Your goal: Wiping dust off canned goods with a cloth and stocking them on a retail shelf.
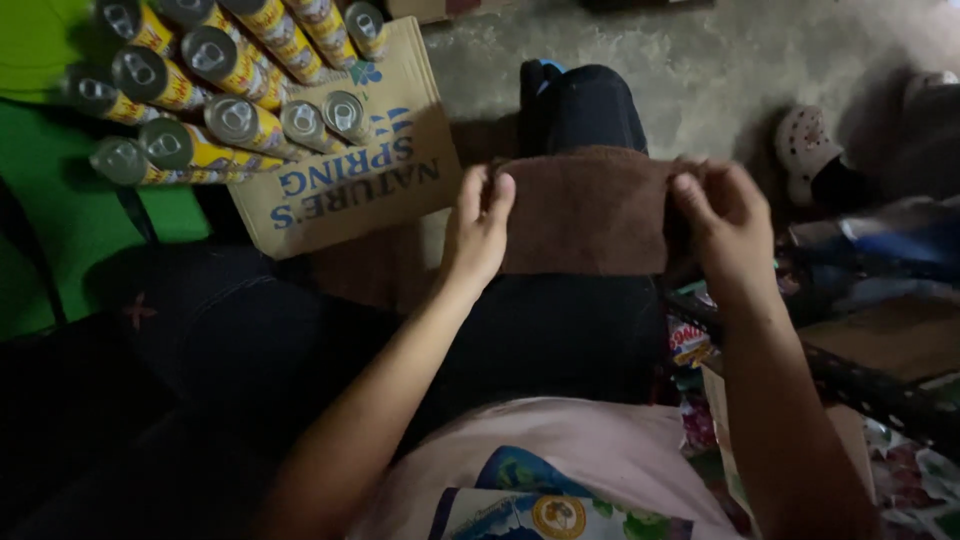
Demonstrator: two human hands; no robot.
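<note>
I see my left hand and right hand each pinching a top corner of a brown cloth, stretched flat over my knee (possibly mid-fold); cans lie on cardboard alongside.

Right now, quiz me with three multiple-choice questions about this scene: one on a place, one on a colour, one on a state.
1. Where do the cans lie?
A. on cardboard
B. in a sink
C. on a shelf

2. What colour is the cloth?
A. white
B. brown
C. yellow

3. How is the cloth held?
A. left hand only
B. by neither hand
C. by both hands

Answers: 1 A, they rest on the flat cardboard. 2 B, it is plainly brown. 3 C, the left hand and right hand each pinch an end.
</note>
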